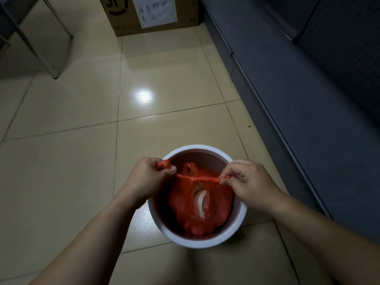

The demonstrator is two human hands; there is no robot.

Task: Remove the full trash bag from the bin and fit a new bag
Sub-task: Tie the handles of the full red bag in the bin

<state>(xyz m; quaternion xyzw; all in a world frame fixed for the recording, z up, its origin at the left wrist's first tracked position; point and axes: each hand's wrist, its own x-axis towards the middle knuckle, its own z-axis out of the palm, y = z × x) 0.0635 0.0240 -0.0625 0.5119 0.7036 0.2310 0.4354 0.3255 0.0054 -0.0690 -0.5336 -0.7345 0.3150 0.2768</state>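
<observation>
A round bin with a white rim [207, 242] stands on the tiled floor below me. Inside it sits a full red plastic trash bag [185, 204], with something white showing through a gap in its top. My left hand [148, 177] is closed on one red bag handle at the bin's left rim. My right hand [246, 182] pinches the other handle at the right rim. The two handles are pulled taut across the bin's mouth and cross in a knot at the middle.
A cardboard box [152, 15] with a white paper label stands on the floor ahead. A grey cabinet or shelf base [308, 99] runs along the right side, close to the bin. Metal furniture legs [53, 48] stand at the upper left.
</observation>
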